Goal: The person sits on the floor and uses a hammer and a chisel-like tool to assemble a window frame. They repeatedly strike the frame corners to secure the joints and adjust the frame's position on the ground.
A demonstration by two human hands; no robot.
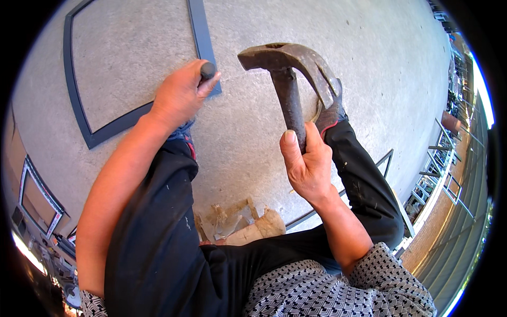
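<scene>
My right hand (311,171) grips a worn claw hammer (288,95) by its dark handle, raised with the head up and the claw toward the right. Closed in a fist, my left hand (175,96) holds a dark round-ended rod (208,71); only its top end shows, and its lower part is hidden by the hand. That fist is over the corner of a dark grey rectangular frame (120,121) lying flat on the floor. Whether the rod touches the frame cannot be seen.
Torn brown cardboard (261,226) lies on the concrete floor (338,31) between my legs. My shoes are close to the frame's corner and behind the hammer. More frames (40,195) stand at the far left, and metal frames (430,179) are piled along the right.
</scene>
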